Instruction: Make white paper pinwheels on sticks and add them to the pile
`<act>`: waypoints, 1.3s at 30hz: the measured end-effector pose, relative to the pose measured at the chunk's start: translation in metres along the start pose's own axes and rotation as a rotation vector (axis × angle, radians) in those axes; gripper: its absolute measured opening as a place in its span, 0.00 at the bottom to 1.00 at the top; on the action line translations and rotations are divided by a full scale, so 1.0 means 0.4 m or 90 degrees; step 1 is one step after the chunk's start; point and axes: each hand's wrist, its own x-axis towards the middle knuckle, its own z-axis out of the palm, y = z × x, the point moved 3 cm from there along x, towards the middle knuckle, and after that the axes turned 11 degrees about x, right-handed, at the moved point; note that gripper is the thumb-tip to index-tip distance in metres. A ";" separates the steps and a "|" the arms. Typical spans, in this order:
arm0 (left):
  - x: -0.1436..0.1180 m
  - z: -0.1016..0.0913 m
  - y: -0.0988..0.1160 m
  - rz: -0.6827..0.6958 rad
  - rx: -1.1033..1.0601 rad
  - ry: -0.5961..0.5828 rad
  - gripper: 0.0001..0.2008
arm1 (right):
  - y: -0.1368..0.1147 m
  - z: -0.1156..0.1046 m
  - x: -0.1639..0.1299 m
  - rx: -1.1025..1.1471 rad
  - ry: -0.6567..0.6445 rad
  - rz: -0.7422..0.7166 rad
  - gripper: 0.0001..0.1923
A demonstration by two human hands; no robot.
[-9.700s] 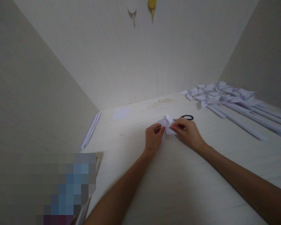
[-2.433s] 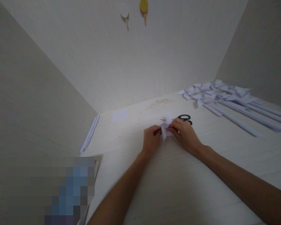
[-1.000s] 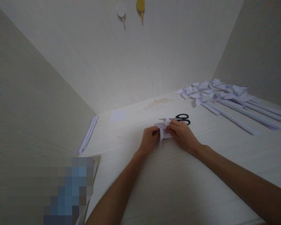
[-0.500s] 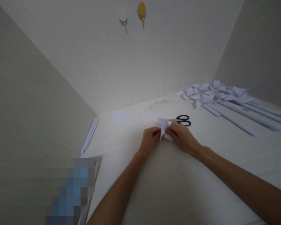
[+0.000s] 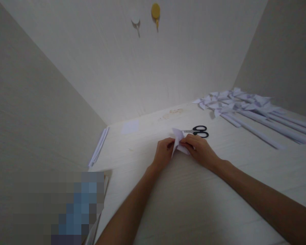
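A small folded white paper piece [image 5: 179, 140] with pointed flaps sits between both hands, just above the pale table [image 5: 183, 190]. My left hand [image 5: 164, 154] pinches its left side. My right hand [image 5: 199, 150] grips its right side, fingers curled over the folds. Black-handled scissors [image 5: 199, 131] lie on the table just behind my right hand, not touched.
Several finished white paper pinwheels on long rolled sticks [image 5: 247, 109] lie at the back right. A stack of white sheets [image 5: 99, 147] leans along the left wall, and a small white square [image 5: 130, 127] lies near the back. Two hooks [image 5: 155, 12] hang on the back wall.
The paper piece has been turned and folded between my fingers, its pointed flap now standing up toward the left. Both hands stayed in the same spot in front of the scissors.
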 end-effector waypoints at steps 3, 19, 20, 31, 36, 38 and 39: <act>-0.001 0.002 -0.003 -0.004 -0.016 -0.002 0.10 | 0.000 -0.003 0.000 0.016 0.013 -0.005 0.08; -0.001 0.003 -0.007 -0.008 0.017 0.009 0.11 | 0.022 -0.012 0.008 0.155 0.088 0.147 0.04; -0.001 0.002 -0.006 -0.008 0.016 0.011 0.11 | 0.026 -0.013 0.009 0.167 0.096 0.153 0.04; -0.002 0.017 -0.014 -0.071 -0.244 -0.025 0.08 | 0.041 -0.014 0.016 0.462 0.172 0.246 0.07; -0.003 0.025 -0.018 -0.063 -0.240 -0.032 0.07 | 0.038 -0.016 0.019 0.446 0.164 0.247 0.05; -0.003 0.024 -0.018 -0.054 -0.215 -0.034 0.07 | 0.040 -0.016 0.018 0.424 0.159 0.238 0.05; -0.003 0.024 -0.017 -0.050 -0.199 -0.038 0.07 | 0.041 -0.016 0.018 0.417 0.157 0.233 0.05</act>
